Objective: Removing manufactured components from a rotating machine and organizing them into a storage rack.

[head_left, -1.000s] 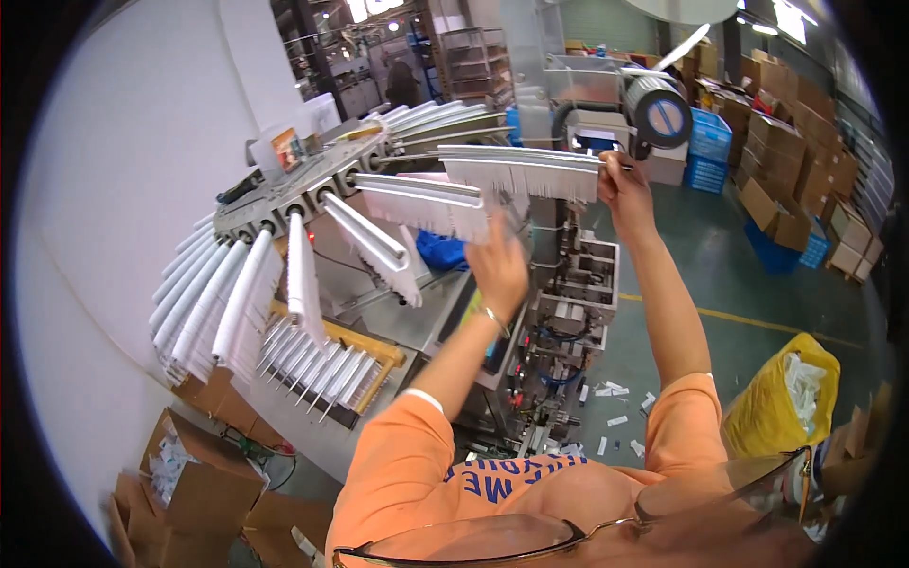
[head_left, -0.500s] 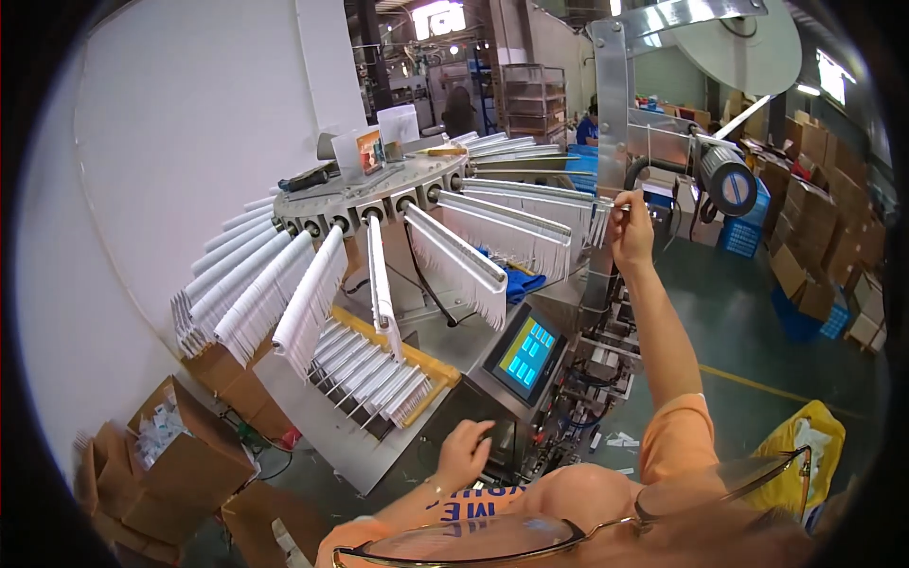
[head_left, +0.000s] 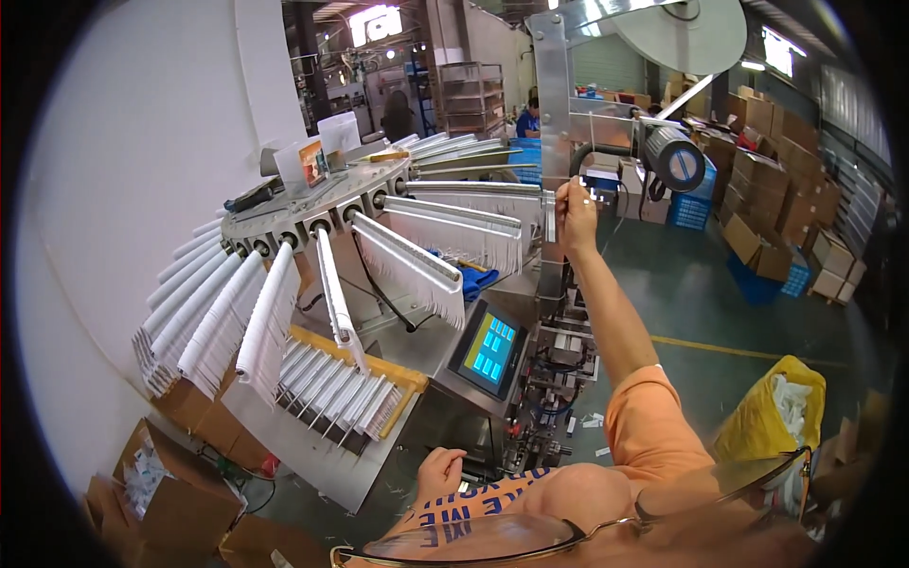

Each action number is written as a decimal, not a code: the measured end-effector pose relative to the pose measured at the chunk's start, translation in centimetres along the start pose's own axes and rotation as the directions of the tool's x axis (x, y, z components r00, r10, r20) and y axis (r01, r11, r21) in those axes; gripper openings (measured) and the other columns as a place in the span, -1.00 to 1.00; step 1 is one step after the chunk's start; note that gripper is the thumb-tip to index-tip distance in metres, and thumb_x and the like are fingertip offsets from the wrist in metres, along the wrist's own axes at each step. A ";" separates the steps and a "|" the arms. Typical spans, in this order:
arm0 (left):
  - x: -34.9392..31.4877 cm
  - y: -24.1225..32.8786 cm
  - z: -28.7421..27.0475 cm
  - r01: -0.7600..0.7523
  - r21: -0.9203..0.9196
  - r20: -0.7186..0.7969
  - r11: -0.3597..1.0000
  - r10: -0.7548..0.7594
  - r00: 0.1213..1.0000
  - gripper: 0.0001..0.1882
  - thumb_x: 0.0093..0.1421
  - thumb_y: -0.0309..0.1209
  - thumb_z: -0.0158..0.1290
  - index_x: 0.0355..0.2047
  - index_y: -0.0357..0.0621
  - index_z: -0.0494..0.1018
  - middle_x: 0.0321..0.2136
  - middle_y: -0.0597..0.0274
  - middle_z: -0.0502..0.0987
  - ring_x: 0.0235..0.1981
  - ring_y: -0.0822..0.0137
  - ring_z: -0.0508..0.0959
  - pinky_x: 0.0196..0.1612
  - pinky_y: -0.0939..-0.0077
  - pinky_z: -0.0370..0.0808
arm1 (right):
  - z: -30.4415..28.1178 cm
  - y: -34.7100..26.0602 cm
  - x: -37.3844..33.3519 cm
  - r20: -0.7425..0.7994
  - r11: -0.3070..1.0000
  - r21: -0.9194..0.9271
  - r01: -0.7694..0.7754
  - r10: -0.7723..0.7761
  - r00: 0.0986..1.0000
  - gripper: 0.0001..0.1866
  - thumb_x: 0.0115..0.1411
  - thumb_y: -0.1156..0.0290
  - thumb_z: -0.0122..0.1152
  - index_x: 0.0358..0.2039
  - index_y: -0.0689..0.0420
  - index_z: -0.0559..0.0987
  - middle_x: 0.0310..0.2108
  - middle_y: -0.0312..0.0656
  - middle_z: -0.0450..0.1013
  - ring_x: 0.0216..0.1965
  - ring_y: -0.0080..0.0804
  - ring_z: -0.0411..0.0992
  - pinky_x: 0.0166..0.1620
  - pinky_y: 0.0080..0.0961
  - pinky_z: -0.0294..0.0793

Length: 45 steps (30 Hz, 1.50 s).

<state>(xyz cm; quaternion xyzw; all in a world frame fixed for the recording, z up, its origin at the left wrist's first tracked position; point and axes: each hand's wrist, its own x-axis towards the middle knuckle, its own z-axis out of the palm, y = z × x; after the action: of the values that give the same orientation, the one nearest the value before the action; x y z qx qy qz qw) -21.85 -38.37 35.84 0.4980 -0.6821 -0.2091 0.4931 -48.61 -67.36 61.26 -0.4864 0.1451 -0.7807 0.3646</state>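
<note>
My right hand (head_left: 576, 216) is raised with the arm stretched out, fingers pinched on small white pieces (head_left: 593, 195) at the outer end of a metal rod. The rod (head_left: 473, 188) belongs to a round metal turntable (head_left: 312, 213), whose rods carry rows of thin white strips hanging like fringe. Close to my body, my left hand (head_left: 440, 473) is closed, its fingers curled; what they hold, if anything, I cannot make out. Above and beyond it lies a rack of white-laden rods (head_left: 331, 390) in a yellow-edged frame.
A touch screen panel (head_left: 490, 348) stands between my hands, beside an upright metal post (head_left: 553, 123). A motor (head_left: 674, 156) juts out past my right hand. Open cardboard boxes (head_left: 185, 506) lie at lower left; a yellow sack (head_left: 757, 417) stands at right.
The view has turned rightward, shifting the scene left. My right hand stays by the rod end, with white pieces now showing at its fingers. My left hand has drawn back and its fingers have curled.
</note>
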 end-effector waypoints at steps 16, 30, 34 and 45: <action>-1.5 0.0 -0.3 -0.044 0.002 0.085 0.999 0.043 0.995 -0.88 0.05 -0.54 -0.03 -0.38 -0.23 0.47 -0.59 0.17 0.37 -0.61 0.29 0.39 -0.55 0.53 0.30 | -8.3 -5.4 -0.3 -0.325 0.998 0.062 -0.008 0.028 0.945 -0.73 0.15 0.17 0.05 -0.62 0.00 0.36 -0.75 -0.47 0.17 -0.78 -0.75 0.06 -0.74 -0.79 -0.05; 7.7 14.0 -4.3 -0.787 -0.048 0.349 0.616 0.748 0.564 -0.56 -0.09 -0.54 0.04 -0.11 -0.18 0.34 -0.33 0.10 0.40 -0.29 0.04 0.40 -0.21 0.30 0.35 | -9.9 -11.5 -27.3 -0.551 0.990 0.140 -0.029 0.102 0.828 -0.59 0.24 0.20 -0.14 -0.74 0.01 0.19 -0.74 -0.37 0.09 -0.74 -0.67 -0.01 -0.71 -0.70 -0.09; 7.3 11.4 -3.8 -0.603 -0.170 0.629 0.779 0.557 0.542 -0.37 -0.04 -0.55 0.00 0.09 -0.17 0.11 -0.31 0.00 0.41 -0.31 0.04 0.43 -0.25 0.29 0.38 | -1.2 -10.8 -35.2 -0.555 1.000 0.017 -0.004 0.012 0.832 -0.59 0.25 0.19 -0.16 -0.72 0.04 0.18 -0.71 -0.36 0.10 -0.72 -0.65 0.00 -0.69 -0.71 -0.07; 3.5 -0.9 -27.5 -0.056 -0.386 0.827 0.921 0.372 0.422 -0.49 0.02 -0.71 -0.10 0.04 -0.21 0.23 -0.38 0.31 0.37 -0.41 0.52 0.35 -0.34 0.69 0.31 | 20.4 -8.7 -56.5 -0.624 0.963 -0.186 -0.195 0.038 0.781 -0.49 0.27 0.00 -0.36 -0.01 0.16 0.26 -0.48 -0.17 0.38 -0.57 -0.57 0.26 -0.48 -0.70 0.22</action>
<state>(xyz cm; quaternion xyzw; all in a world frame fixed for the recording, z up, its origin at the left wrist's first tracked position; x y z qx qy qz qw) 2.79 -36.17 48.46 0.1414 -0.8556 -0.4731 0.1556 -19.95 -18.63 39.23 -0.2364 0.3790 -0.8485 0.2837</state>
